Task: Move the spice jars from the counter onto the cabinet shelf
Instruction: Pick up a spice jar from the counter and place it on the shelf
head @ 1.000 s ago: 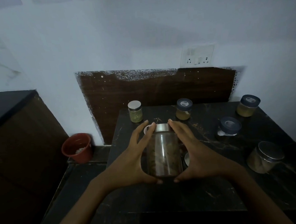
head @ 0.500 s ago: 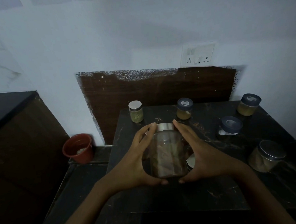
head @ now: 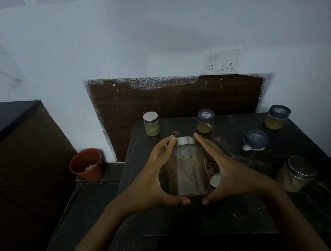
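Observation:
A tall glass jar (head: 188, 172) with a silver lid and brown contents is held between my left hand (head: 152, 181) and my right hand (head: 226, 176), just above the dark stone counter (head: 204, 219). A small jar of green spice (head: 151, 124) stands at the counter's back left. Two blue-lidded jars of tan powder stand at the back, one in the middle (head: 205, 121) and one at the right (head: 277, 117). A third blue-lidded jar (head: 255, 142) is nearer. A wide silver-lidded jar (head: 295, 173) sits at the right. No cabinet shelf is in view.
A red pot (head: 87, 165) sits on a lower ledge left of the counter. A dark wooden cabinet side (head: 25, 171) rises at the far left. A brown backboard (head: 174, 98) and a wall socket (head: 221, 62) are behind the counter. Something pale (head: 216, 180) lies behind the held jar.
Both hands have lifted the tall jar slightly and drawn it a little right and closer to me. The other jars have not moved.

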Action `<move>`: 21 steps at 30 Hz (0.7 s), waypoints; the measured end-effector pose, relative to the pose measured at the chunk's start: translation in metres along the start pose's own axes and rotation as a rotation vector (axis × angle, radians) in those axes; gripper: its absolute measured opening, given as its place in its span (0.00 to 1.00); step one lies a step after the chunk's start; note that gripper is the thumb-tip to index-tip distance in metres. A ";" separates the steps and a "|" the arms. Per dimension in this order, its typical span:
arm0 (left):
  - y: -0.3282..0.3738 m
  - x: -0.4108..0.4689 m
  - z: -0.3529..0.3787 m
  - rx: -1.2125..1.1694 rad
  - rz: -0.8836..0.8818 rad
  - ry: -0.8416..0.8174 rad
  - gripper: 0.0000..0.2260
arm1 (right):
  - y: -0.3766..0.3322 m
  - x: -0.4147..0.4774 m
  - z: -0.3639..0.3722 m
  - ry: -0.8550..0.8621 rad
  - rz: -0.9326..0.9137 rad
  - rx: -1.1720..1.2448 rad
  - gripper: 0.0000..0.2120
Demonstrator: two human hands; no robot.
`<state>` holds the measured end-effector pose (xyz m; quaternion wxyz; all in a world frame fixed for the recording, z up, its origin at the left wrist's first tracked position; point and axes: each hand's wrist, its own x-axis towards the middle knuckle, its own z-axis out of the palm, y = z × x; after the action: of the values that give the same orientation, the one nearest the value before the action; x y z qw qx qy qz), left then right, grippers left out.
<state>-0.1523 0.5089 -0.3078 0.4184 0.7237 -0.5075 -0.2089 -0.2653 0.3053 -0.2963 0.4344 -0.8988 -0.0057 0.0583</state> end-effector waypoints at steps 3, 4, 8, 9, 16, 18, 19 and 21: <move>0.003 0.001 0.001 0.074 0.003 -0.016 0.59 | -0.002 0.000 0.001 0.038 -0.029 -0.044 0.61; 0.005 0.002 0.002 0.107 0.001 -0.024 0.59 | -0.003 0.000 0.002 0.046 -0.035 -0.053 0.61; 0.008 0.005 0.002 0.151 0.010 -0.022 0.57 | -0.004 -0.002 0.002 0.059 -0.030 -0.052 0.61; 0.009 0.005 0.001 0.141 0.017 -0.003 0.56 | -0.004 -0.003 0.001 0.050 -0.025 -0.043 0.62; 0.007 0.002 0.003 0.069 0.014 0.021 0.56 | -0.003 -0.006 -0.004 0.018 0.006 -0.017 0.63; 0.005 0.002 0.004 0.090 -0.010 -0.009 0.58 | -0.004 -0.005 -0.003 0.040 -0.005 -0.036 0.62; 0.005 0.003 0.004 0.114 -0.018 -0.020 0.58 | -0.005 -0.004 -0.002 0.051 -0.014 -0.053 0.62; 0.006 0.004 0.004 0.142 -0.023 -0.027 0.58 | -0.006 -0.002 0.000 0.062 -0.027 -0.080 0.62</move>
<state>-0.1574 0.5030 -0.3048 0.3566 0.7545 -0.5184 -0.1866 -0.2669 0.3090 -0.2912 0.3988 -0.9167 -0.0065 0.0243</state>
